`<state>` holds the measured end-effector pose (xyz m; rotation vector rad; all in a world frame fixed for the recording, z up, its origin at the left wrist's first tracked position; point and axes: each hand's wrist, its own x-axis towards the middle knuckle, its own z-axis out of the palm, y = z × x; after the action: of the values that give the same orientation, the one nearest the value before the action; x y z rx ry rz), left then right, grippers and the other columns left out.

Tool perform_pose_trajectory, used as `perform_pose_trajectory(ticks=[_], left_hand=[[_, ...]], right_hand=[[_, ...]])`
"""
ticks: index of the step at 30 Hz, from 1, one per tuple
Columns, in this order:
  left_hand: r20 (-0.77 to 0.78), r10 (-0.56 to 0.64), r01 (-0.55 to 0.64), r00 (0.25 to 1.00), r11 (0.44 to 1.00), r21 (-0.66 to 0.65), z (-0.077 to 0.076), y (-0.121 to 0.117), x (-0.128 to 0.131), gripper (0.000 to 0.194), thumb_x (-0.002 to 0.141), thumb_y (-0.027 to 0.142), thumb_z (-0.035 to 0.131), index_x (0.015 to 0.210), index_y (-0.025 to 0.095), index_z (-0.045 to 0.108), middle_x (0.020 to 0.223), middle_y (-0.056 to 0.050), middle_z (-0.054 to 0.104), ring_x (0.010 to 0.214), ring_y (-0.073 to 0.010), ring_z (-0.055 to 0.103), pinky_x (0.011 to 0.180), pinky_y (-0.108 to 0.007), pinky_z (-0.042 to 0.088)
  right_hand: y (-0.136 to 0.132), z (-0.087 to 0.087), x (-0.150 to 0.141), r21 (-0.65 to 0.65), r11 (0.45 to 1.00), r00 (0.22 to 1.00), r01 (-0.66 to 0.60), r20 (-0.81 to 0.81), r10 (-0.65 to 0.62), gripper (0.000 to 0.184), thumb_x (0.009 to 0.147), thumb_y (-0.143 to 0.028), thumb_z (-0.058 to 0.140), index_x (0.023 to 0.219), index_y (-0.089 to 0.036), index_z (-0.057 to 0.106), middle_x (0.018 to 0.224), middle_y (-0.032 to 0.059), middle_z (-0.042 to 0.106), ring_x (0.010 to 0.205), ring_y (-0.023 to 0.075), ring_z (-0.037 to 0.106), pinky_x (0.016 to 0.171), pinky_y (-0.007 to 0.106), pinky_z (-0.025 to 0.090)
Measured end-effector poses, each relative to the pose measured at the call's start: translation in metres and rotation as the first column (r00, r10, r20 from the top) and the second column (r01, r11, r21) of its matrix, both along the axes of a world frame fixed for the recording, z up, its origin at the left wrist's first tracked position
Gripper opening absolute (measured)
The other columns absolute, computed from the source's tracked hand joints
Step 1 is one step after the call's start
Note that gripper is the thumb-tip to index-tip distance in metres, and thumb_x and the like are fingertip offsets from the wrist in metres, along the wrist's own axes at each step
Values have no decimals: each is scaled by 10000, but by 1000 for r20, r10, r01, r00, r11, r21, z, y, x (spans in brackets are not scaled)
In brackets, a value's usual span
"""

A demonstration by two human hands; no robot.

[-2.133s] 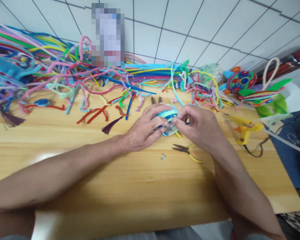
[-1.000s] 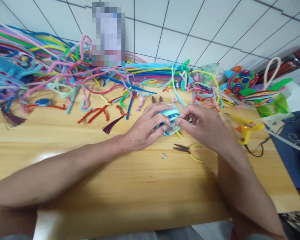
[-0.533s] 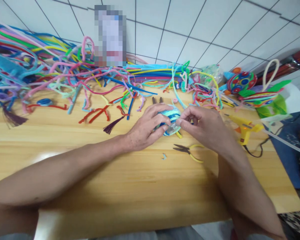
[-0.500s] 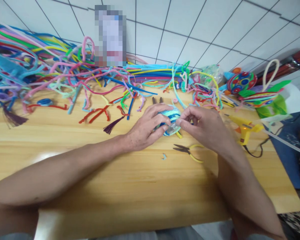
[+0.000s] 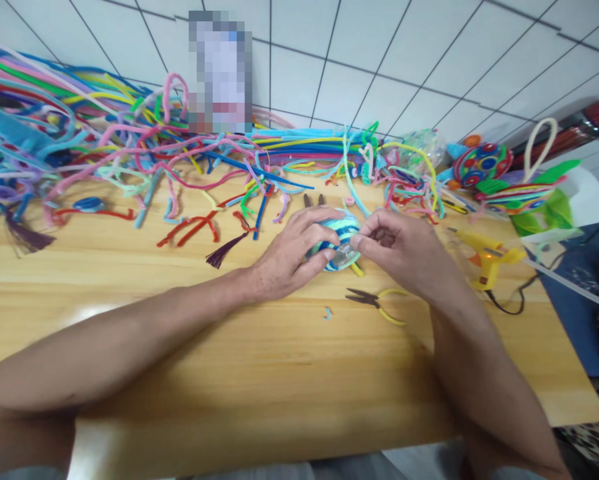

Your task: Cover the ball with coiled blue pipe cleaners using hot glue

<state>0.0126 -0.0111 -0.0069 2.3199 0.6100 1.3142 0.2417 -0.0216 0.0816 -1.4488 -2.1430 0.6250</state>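
Observation:
A round, partly clear ball (image 5: pixel 346 223) wrapped in blue and pale green pipe cleaner is between my hands above the table. My left hand (image 5: pixel 306 250) is curled over its left side and grips it. At the ball's right edge, my right hand (image 5: pixel 399 247) is closed with thumb and forefinger pinched together. A pale green pipe cleaner (image 5: pixel 355 183) runs from that hand up and back; its pinched end is hidden by the fingers. Just below the ball lie yellow-handled pliers (image 5: pixel 379 303), their jaws apart, and a small blue scrap (image 5: pixel 328 313).
Pipe cleaners (image 5: pixel 144 147) of many colours are heaped along the tiled wall. A yellow glue gun (image 5: pixel 489 260) with a cord stands on the right. Dark tassels (image 5: pixel 225 250), red pieces (image 5: pixel 194 230) and a decorated ball (image 5: pixel 484 163) are also on the wooden table (image 5: pixel 259 380).
My right hand has shifted very slightly, its fingers still pinched at the ball's edge. The left hand and the ball have hardly moved.

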Motion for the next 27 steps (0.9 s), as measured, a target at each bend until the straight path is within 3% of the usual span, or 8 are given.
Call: perform_pose_trajectory(ticks=[4, 8, 13, 17, 27], left_hand=[[6, 24, -24, 1000, 1000, -12, -4, 2, -1, 385, 1098, 330, 584, 1468, 249, 516, 1573, -182, 576, 1519, -277, 536, 1254, -547, 458], [-52, 54, -57, 997, 996, -68, -7, 5, -4, 539, 1093, 414, 590, 1590, 248, 465, 1614, -180, 559, 1568, -316, 489, 1331, -605, 348], [-54, 27, -34, 998, 990, -139, -3, 7, -8, 561, 1079, 445, 607, 1584, 230, 491, 1569, -153, 616, 1506, -303, 553, 1297, -537, 425], [-60, 32, -41, 998, 987, -153, 0, 4, -8, 560, 1086, 441, 599, 1600, 254, 477, 1571, -147, 597, 1506, -307, 532, 1317, -568, 387], [-65, 2, -9, 998, 995, -98, -12, 3, -4, 740, 1078, 440, 613, 1724, 334, 269, 1555, -165, 447, 1485, -352, 464, 1263, -630, 432]], right_hand=[[3, -3, 3, 15, 999, 999, 45, 18, -45, 156, 878, -311, 773, 853, -252, 631, 742, -36, 656, 633, 143, 601, 644, 308, 462], [4, -5, 7, -71, 992, 994, 102, 36, -100, 191, 883, -351, 770, 981, -260, 633, 713, -52, 655, 579, 141, 582, 585, 306, 426], [4, -5, 7, -130, 986, 995, 102, 5, -102, 205, 898, -419, 738, 985, -263, 638, 956, 3, 780, 717, 175, 683, 643, 320, 497], [3, -4, 3, -188, 972, 989, 139, -22, -145, 259, 883, -444, 737, 1041, -264, 638, 1104, 41, 797, 784, 212, 722, 689, 366, 552], [-3, 2, -3, 36, 995, 995, 89, 34, -90, 298, 840, -368, 738, 1095, -238, 657, 947, 37, 751, 750, 194, 678, 661, 334, 509]])
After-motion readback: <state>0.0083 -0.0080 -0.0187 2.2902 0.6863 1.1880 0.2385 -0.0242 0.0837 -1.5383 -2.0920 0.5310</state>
